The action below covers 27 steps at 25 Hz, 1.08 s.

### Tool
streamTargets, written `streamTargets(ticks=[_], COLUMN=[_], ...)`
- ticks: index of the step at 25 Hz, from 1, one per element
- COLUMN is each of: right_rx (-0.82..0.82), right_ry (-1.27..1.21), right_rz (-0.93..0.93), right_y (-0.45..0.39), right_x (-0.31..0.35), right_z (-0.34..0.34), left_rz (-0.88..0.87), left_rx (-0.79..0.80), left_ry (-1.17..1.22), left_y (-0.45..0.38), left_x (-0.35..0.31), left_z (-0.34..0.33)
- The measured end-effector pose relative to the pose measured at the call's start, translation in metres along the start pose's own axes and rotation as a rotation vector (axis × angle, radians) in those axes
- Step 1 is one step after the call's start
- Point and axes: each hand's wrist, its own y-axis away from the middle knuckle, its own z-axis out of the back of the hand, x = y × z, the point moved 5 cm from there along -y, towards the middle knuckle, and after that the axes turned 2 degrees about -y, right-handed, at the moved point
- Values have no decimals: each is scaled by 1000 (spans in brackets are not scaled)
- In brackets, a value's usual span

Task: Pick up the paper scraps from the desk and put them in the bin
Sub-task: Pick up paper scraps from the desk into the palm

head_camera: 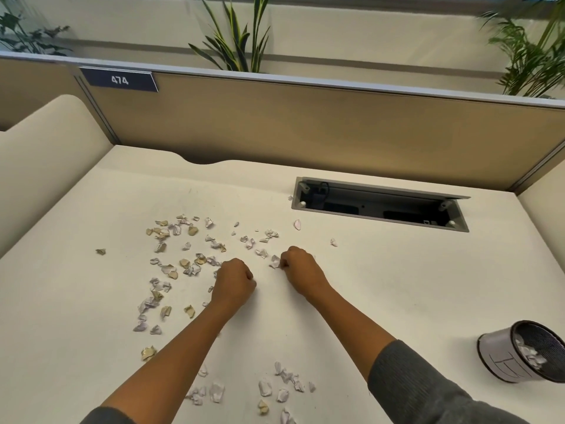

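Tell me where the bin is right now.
In the head view the bin stands on the desk at the lower right edge, beyond the right forearm, with paper scraps already inside.

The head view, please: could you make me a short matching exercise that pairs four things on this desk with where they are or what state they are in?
Things:
1. bin
2. cable hatch
3. right hand
4. number plate

Places or states:
A. fixed to the partition, far left
B. open, set into the desk at the back
C. near the desk's right edge, scraps already inside
D. fingers curled, at a pale scrap mid-desk

Pairs: 1-C, 2-B, 3-D, 4-A
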Motion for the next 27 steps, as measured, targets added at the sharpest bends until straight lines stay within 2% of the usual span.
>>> streamTargets(ticks=[2,6,10,13,17,21,23,27], right_rx=[-3,-113,-249,-364,-619,-815,-840,-761], right_ry=[-141,-600,-748,-728,-597,-425,-374,-392], right_rz=[-76,-283,-361,-466,-607,-762,-793,-821], right_y=[17,64,128,177,241,303,315,320], right_x=[-10,-35,-71,-113,-169,-213,-224,-238], right_z=[7,40,84,122,180,213,218,216], left_rz=[81,209,139,67,16,-58,-106,-193], left_rx=[25,88,195,251,324,470,551,666], left_ry=[139,427,510,549,584,592,607,604], left_y=[3,15,31,46,65,101,122,159], left_x=[2,-10,-52,-89,-132,-188,-222,-286], left_z=[2,3,-7,-18,-36,-71,-89,-121])
